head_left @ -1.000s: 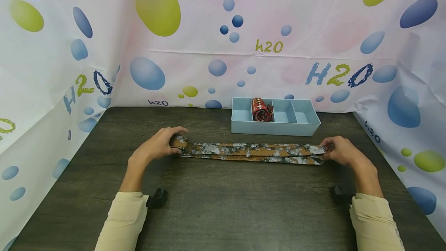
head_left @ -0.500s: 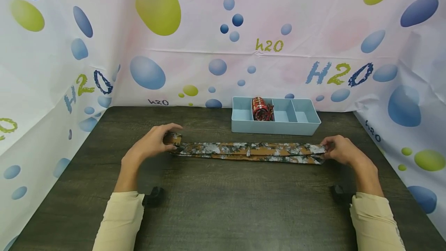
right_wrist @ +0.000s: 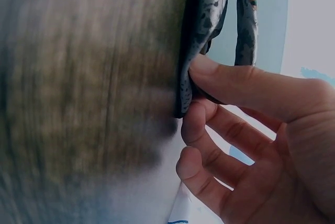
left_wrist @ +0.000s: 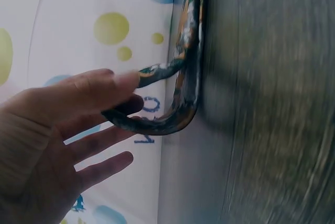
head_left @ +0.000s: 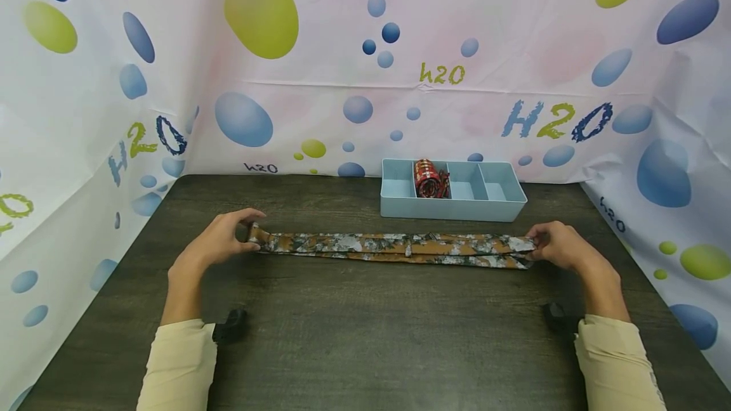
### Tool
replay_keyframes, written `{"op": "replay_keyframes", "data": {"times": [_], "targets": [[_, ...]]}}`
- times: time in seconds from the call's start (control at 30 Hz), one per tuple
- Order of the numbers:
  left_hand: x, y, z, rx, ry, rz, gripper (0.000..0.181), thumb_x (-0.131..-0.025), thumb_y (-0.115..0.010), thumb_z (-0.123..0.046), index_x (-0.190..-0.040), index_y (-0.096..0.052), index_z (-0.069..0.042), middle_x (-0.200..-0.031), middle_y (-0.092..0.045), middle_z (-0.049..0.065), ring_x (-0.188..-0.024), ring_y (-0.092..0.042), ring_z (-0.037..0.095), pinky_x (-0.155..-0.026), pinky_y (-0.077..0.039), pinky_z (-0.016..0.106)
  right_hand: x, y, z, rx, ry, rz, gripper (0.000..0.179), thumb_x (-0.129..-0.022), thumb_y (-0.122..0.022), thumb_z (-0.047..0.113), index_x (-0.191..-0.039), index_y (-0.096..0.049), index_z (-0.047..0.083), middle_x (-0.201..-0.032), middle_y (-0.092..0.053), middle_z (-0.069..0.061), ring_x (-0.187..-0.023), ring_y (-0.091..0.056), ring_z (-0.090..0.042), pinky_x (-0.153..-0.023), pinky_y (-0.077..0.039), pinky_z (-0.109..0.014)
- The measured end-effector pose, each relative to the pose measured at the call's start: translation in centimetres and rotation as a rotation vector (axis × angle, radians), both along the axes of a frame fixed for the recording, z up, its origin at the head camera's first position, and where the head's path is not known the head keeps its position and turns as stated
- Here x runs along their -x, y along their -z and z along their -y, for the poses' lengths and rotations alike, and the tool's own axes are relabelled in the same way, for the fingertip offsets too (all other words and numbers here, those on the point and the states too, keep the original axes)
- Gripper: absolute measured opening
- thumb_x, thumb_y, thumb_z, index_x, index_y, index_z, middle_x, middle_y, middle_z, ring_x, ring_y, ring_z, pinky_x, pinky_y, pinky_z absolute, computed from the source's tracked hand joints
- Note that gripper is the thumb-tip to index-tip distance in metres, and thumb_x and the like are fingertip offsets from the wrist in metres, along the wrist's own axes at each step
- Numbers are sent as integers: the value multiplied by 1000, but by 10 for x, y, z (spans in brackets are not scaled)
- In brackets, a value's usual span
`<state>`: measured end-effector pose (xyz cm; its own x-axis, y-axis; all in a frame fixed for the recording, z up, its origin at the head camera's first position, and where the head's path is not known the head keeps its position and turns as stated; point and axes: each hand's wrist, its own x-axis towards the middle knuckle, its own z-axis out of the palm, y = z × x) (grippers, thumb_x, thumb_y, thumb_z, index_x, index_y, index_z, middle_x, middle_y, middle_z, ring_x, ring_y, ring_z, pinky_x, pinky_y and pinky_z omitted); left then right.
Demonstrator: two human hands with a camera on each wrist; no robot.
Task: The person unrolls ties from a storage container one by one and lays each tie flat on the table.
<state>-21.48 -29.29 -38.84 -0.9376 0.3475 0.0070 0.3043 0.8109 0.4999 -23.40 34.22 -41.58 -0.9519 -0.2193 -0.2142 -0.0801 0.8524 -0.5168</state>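
A mustard necktie (head_left: 342,244) with a grey and dark floral print lies stretched and folded lengthwise in layers across the table. My left hand (head_left: 219,238) grips its left end, where the fabric bends up into a loop. In the left wrist view, the curled end of the necktie (left_wrist: 166,122) sits between thumb and forefinger, the other fingers spread. At the opposite end, my right hand (head_left: 562,247) pinches the layered fabric. The right wrist view shows the thumb pressing the necktie (right_wrist: 201,30) against the curled fingers.
Behind the necktie stands a pale blue divided tray (head_left: 451,209). Its second compartment from the left holds a rolled red patterned necktie (head_left: 429,181). A white sheet with printed bubbles (head_left: 320,30) hangs around the back and sides of the dark wooden table (head_left: 377,335).
My left hand has moved left, and the rolled end of the mustard necktie has unrolled, leaving a longer flat stretch. The right hand has stayed in place.
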Motion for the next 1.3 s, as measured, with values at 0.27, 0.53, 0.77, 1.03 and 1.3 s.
{"op": "replay_keyframes", "data": {"times": [0.27, 0.53, 0.77, 1.03, 1.3], "targets": [[0, 6, 8, -18, -21, -18, 34, -90, -80, -6, -120, -69, 6, -117, -68, 25, -108, -62, 45, -94, -48, 66, 1, -1, 0, -7, -3, -1, 27, -83, -81, -2, -104, -66, -12, -88, -65, -16, -75, -62, -22, -67, -51, -42], [4, 11, 11, 20, -70, -10, 34, -90, -79, -2, -120, -68, 10, -119, -66, 30, -112, -60, 50, -95, -48, 66, 0, -1, -1, 10, -6, -2, 26, -84, -80, -4, -104, -65, -12, -89, -66, -17, -75, -63, -24, -68, -52, -43], [5, 15, 15, 57, -93, 40, 42, -90, -80, -4, -126, -65, 11, -122, -65, 32, -115, -58, 53, -96, -47, 67, 0, 0, -2, 8, -10, -3, 27, -84, -79, -4, -106, -65, -13, -90, -66, -19, -77, -65, -26, -68, -53, -43], [7, 19, 16, 54, -93, 35, 40, -90, -79, -4, -125, -65, 11, -120, -65, 31, -113, -59, 51, -94, -48, 65, 1, 0, -1, 10, -9, 2, 24, -84, -80, -3, -103, -66, -11, -87, -66, -15, -74, -62, -22, -67, -51, -40], [6, 20, 15, 38, -101, 51, 40, -91, -78, -3, -125, -64, 12, -121, -65, 31, -113, -59, 51, -95, -48, 65, 1, -2, -1, -19, -38, -4, 23, -85, -79, -2, -102, -66, -10, -86, -66, -13, -74, -58, -21, -66, -49, -39]]}}
